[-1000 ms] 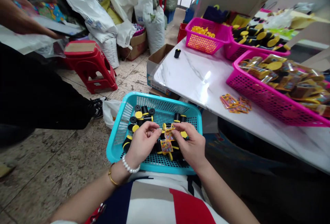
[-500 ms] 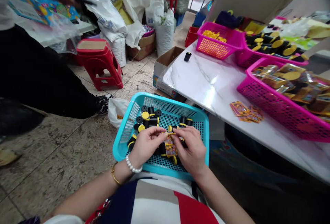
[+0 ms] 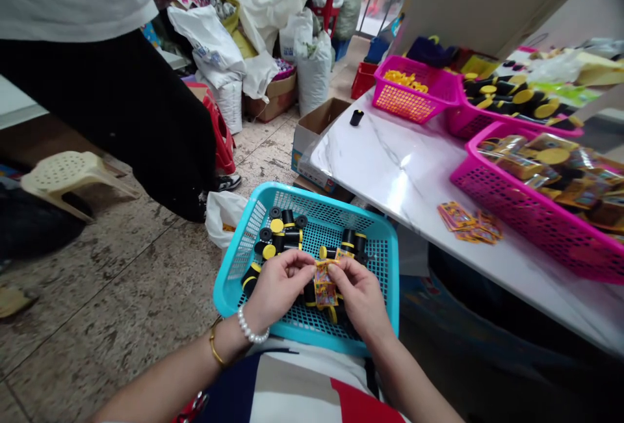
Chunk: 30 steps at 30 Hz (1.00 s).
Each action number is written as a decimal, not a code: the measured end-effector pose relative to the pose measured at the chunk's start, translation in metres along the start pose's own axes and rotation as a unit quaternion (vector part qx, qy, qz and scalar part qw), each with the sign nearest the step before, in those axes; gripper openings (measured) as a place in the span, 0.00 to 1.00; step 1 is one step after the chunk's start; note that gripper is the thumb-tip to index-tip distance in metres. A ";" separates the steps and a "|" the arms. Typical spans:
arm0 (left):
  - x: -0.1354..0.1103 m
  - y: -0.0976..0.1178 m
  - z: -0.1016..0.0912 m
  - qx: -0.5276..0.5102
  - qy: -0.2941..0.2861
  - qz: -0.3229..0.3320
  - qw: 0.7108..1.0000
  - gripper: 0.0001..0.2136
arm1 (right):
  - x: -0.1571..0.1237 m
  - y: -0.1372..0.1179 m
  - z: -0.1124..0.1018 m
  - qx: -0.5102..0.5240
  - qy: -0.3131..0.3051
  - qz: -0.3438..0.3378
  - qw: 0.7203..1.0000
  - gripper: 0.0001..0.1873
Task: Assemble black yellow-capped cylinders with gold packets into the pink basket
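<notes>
A turquoise basket (image 3: 244,234) rests on my lap, holding several black rolls with yellow caps (image 3: 281,236). Over its near half, my left hand (image 3: 275,286) and my right hand (image 3: 359,293) both pinch the top edge of a small colourful packet (image 3: 324,285). The fingers of both hands are closed on it. Part of the packet and the rolls beneath my hands are hidden.
A white marble table (image 3: 400,163) at the right carries pink baskets (image 3: 526,215) of rolls and packets, loose colourful packets (image 3: 468,223) and one black roll (image 3: 356,117). A person in black trousers (image 3: 127,111) stands at the left by a beige stool (image 3: 68,173). Bags and boxes crowd the back.
The person at the left has stepped closer and now hides the red stool. My hands have drawn together on the packet. The view has shifted slightly.
</notes>
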State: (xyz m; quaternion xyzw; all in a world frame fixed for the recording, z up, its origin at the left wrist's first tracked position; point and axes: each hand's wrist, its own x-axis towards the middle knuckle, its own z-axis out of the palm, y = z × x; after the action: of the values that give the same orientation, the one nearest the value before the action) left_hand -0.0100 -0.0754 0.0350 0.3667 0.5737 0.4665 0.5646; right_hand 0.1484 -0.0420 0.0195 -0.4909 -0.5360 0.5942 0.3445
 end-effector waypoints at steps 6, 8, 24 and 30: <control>-0.007 0.006 0.000 0.007 0.047 0.034 0.998 0.13 | -0.003 0.003 0.002 -0.100 0.065 -0.075 0.990 0.17; -0.009 0.006 0.000 0.018 0.049 0.048 0.997 0.13 | -0.003 0.003 0.003 -0.107 0.075 -0.083 0.988 0.17; -0.007 -0.005 -0.007 -0.005 0.060 0.041 0.997 0.09 | -0.009 0.005 0.016 -0.177 0.051 -0.176 0.967 0.08; -0.010 0.000 -0.020 -0.089 0.038 -0.015 0.995 0.13 | 0.005 -0.011 0.019 -0.169 -0.042 -0.198 0.965 0.07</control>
State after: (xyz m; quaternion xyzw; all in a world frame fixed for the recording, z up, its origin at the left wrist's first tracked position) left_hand -0.0290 -0.0873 0.0364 0.2885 0.5561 0.5208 0.5800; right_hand 0.1278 -0.0410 0.0280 -0.4009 -0.7290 0.4349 0.3444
